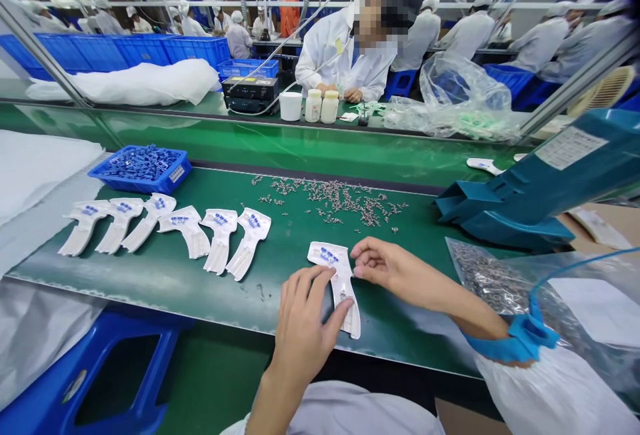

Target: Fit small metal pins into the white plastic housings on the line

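A white gun-shaped plastic shell half (328,255) with blue parts in its upper end lies on the green bench in front of me. My left hand (305,315) holds it against the bench, with its fingers and thumb on the handle part. Close by its right edge is my right hand (383,265), fingers curled and tips together; whatever they pinch is too small or hidden to name. Small metal pieces, apparently springs or screws (340,198), are scattered beyond the hands. To the left, several similar shell halves (250,241) lie in a row, also with blue parts.
A blue tray (175,175) of small blue parts stands at the back left. At right are a teal chute-like fixture (525,181) and a clear bag of metal pieces (485,275). A blue cord (575,265) runs from my right wristband. A co-worker (350,55) leans over the opposite bench.
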### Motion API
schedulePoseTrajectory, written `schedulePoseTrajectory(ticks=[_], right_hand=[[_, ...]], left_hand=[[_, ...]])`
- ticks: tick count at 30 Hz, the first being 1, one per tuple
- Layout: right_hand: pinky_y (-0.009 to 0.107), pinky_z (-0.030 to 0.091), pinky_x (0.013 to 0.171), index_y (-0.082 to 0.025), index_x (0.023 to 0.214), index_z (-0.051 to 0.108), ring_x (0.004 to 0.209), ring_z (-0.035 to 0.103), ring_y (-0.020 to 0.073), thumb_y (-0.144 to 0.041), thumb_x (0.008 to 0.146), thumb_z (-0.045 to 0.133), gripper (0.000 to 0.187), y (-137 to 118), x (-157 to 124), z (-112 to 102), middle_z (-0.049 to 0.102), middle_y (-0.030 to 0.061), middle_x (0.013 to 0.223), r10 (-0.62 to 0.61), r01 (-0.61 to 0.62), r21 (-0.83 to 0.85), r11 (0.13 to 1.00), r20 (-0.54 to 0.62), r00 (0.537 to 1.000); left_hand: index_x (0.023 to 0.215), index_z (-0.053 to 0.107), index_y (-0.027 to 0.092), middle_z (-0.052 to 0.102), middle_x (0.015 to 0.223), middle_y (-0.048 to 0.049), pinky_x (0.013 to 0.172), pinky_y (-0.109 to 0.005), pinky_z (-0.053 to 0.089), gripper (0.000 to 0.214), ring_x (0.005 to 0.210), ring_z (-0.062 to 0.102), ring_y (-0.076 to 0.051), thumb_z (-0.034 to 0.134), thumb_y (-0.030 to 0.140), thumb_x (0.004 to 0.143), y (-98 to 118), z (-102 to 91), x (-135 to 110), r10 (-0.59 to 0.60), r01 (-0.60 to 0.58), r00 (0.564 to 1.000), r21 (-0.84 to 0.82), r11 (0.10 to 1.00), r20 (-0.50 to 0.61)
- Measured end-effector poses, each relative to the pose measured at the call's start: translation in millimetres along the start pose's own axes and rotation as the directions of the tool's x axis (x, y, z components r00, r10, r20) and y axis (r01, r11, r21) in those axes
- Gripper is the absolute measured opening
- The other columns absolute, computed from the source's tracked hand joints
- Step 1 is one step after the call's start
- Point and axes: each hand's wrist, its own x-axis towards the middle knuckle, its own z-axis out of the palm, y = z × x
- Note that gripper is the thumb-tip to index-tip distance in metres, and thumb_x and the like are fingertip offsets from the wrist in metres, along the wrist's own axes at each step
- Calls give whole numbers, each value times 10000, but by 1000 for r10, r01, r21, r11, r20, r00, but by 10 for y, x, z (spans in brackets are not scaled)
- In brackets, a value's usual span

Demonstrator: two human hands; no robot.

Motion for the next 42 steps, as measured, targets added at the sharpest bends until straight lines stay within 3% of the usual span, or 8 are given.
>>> schedulePoseTrajectory(ticks=[2,5,12,19,26,32,38,42], right_hand=[[274,486,722,-206,1011,543,788,597,154,-361,891,620,211,-65,-49,87,632,5,844,1,-11,120,993,85,996],[276,475,727,-201,980,570,783,585,148,-380,865,671,235,-98,-50,175,611,-5,820,18,-39,224,974,97,995],[295,480,805,-189,974,613,815,607,144,-375,721,809,370,-154,-14,240,640,6,876,82,-81,464,882,17,996],[276,464,778,-182,982,585,796,582,124,-334,749,787,343,-185,-50,153,631,-6,859,105,-118,413,903,54,993],[281,471,781,-196,976,571,796,585,127,-365,755,798,359,-241,-91,130,633,-8,853,70,-86,414,906,54,996],[264,489,767,-223,992,578,838,596,131,-350,827,740,264,-257,-145,184,631,-5,901,-9,27,410,912,-46,999],[273,524,780,-230,969,567,856,624,146,-357,852,717,229,-320,-196,253,634,-1,897,-66,112,371,922,-136,988],[286,538,784,-236,970,572,860,634,159,-345,889,668,166,-300,-218,328,638,9,907,-133,203,240,949,-280,951]], left_hand=[[1174,580,224,674,1094,-71,891,-386,459,198,1027,588,-230,551,254,980,23,5,24,3,-7,999,-74,997,-53],[1009,631,218,699,927,-28,809,-339,453,96,884,605,-191,544,191,978,55,30,54,13,-30,994,-153,988,-110],[1003,619,206,685,927,-26,788,-314,454,89,863,609,-177,563,153,960,78,91,66,-51,-8,968,-235,972,-246],[1196,592,233,670,1139,-46,896,-322,454,241,1034,601,-191,522,157,979,23,38,106,-34,15,998,-320,947,-54],[1019,655,234,698,950,-2,801,-263,454,126,880,605,-161,550,187,966,34,-27,174,-96,91,995,-431,898,12],[952,603,205,660,906,-21,759,-255,442,122,826,595,-153,489,233,987,103,-30,167,-169,162,985,-517,840,32],[974,637,212,668,865,-1,762,-245,445,92,790,573,-141,636,278,910,163,9,162,-268,249,961,-649,719,72],[935,657,199,669,867,-14,755,-238,461,158,813,590,-147,623,353,931,181,28,171,-357,306,929,-747,590,98]])
